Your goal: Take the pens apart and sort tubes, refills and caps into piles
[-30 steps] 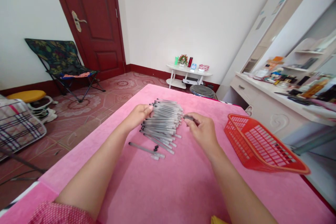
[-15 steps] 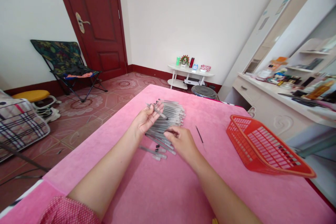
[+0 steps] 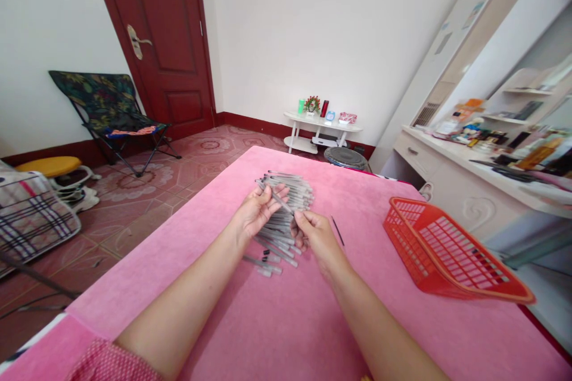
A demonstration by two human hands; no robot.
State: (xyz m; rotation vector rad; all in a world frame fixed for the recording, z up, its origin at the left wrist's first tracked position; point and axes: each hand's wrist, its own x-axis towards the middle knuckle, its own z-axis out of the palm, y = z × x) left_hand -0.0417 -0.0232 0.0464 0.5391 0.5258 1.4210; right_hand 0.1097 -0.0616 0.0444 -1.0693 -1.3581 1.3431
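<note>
Right hand (image 3: 315,234) has pinched the pen (image 3: 282,202); I note left hand (image 3: 256,209) gripping farther up, axis toward near-right corner of table (image 3: 268,333).

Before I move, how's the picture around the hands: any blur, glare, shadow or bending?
Head view: lighting soft, no harsh glare on the pink cloth, faint shadows beside the forearms; head view: heaped pens slightly soft, hard to separate near the left hand and right hand; head view: door leans, red basket looks stretched towards the edge.
</note>
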